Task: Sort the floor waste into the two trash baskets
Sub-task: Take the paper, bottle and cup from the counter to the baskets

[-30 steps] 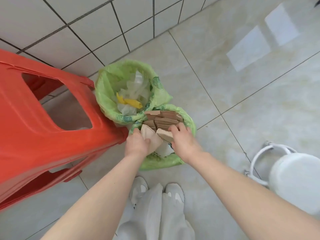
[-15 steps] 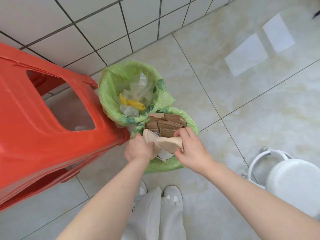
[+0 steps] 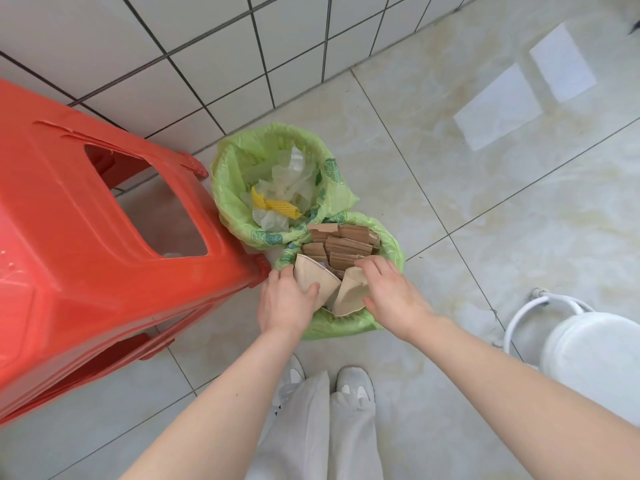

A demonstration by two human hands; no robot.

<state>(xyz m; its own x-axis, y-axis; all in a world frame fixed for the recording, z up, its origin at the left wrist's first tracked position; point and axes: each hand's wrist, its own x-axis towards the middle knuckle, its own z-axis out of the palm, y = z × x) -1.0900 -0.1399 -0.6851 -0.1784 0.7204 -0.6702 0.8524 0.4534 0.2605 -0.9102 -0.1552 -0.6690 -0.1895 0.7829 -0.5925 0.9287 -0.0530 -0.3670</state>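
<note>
Both hands at the near trash basket, each on a beige paper cup.

Nearest the camera, pale trousers [image 3: 332, 427] and white shoes [image 3: 356, 384] stand on the tiled floor [image 3: 485, 202]. The left hand [image 3: 285, 301] grips a flattened beige paper cup [image 3: 317, 277], thumb curled over its face. The right hand [image 3: 393, 294] holds a second beige cup [image 3: 351, 296] between thumb and fingers. Both cups sit in the near basket [image 3: 346, 323], green-lined, on top of brown cardboard pieces [image 3: 346, 242]. Touching it behind, the far basket [image 3: 235, 168] contains clear plastic film [image 3: 291, 178] and yellow foam netting [image 3: 277, 204]. A red plastic stool [image 3: 86, 254] stands left; a white container [image 3: 595, 348] right.
</note>
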